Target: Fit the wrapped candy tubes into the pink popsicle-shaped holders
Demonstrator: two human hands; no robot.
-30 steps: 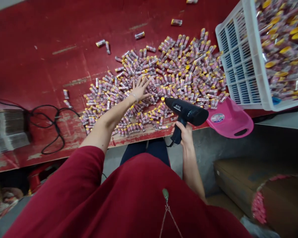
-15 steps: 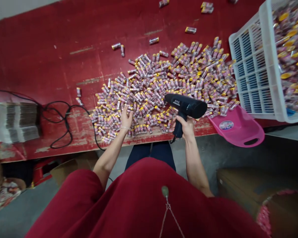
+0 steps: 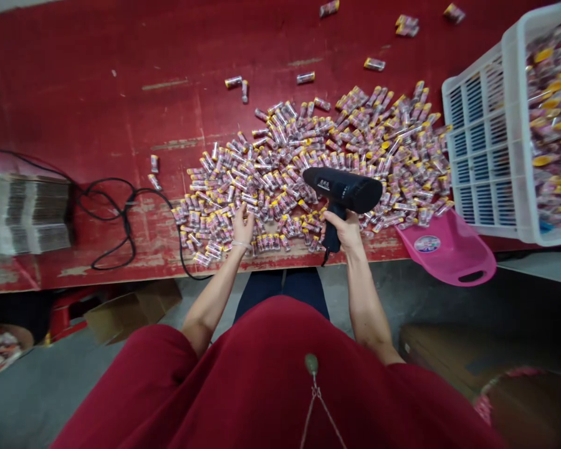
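Observation:
A broad pile of small clear tubes with yellow caps (image 3: 280, 149) is spread over the red table (image 3: 98, 93). My right hand (image 3: 346, 232) is wrapped round the handle of a black heat gun (image 3: 343, 189), whose nozzle points left over the pile. At the pile's near left part, my left hand (image 3: 243, 227) rests among the tubes with its fingers apart; no tube can be made out in its grip. Just right of this hand, a short row of tubes (image 3: 268, 242) stands side by side near the table's front edge.
A white basket (image 3: 518, 125) full of tubes stands at the right, with a pink scoop (image 3: 449, 246) below it at the table edge. On the left lie a looped black cable (image 3: 128, 231) and stacked flat pieces (image 3: 37, 215). An open cardboard box (image 3: 131, 308) is under the table.
The view has shifted slightly, so the table things appear further right. The heat gun has moved left relative to the pile, and its handle is more upright. My left hand stays by the row.

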